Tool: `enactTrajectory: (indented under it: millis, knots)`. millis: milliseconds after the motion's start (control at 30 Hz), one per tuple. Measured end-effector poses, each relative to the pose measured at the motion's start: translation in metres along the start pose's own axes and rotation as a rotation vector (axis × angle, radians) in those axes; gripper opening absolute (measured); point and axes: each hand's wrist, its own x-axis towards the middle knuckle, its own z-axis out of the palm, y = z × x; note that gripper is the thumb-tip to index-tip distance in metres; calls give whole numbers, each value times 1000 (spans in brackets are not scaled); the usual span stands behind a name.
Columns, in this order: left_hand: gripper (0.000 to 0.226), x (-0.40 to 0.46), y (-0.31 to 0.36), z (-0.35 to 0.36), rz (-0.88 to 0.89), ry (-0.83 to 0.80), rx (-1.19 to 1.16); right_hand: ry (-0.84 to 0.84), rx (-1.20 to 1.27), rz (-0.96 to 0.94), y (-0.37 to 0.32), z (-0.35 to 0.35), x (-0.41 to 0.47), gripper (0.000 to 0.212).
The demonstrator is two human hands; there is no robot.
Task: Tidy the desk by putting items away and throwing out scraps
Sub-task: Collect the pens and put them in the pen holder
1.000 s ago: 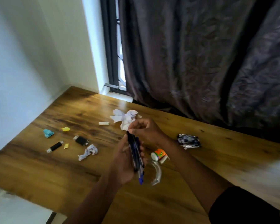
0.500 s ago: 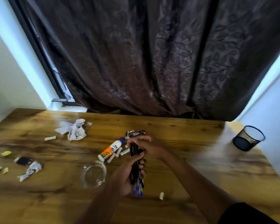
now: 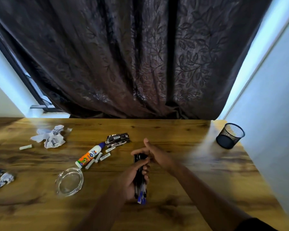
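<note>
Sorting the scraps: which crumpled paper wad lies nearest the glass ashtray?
The small crumpled paper wad at the desk's left edge; the bigger wad lies farther back, beyond the glue bottle.

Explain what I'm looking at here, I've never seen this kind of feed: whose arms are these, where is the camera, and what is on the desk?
There is no machine here. The single picture comes from a wide-angle camera worn on a person's head, looking forward and down, so the two arms reaching in from the bottom are the wearer's own.

The left hand grips a bundle of pens, blue ends toward the camera. The right hand is at the bundle's far end with its fingers loose and its thumb up.

On the wooden desk lie crumpled paper, a glue bottle, a shiny foil wrapper, a glass ashtray, small white sticks and another paper scrap at the left edge. A black mesh cup stands at the far right corner. A dark curtain hangs behind.
</note>
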Motion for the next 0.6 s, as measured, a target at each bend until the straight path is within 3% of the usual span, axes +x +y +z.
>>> enactTrajectory:
  millis: [133,267,433,600]
  knots:
    - [19,5,11,8,36,-4,-22,134,117,-24,-1,-4,2,66]
    - [17,8,35,18,211,104,-99,349,411,58,9,15,6,56]
    - [24,18,59,24,358,118,-208,442,846,242,17,54,16,63]
    - [24,23,60,28,408,72,-192,379,1377,211,6,74,27,86]
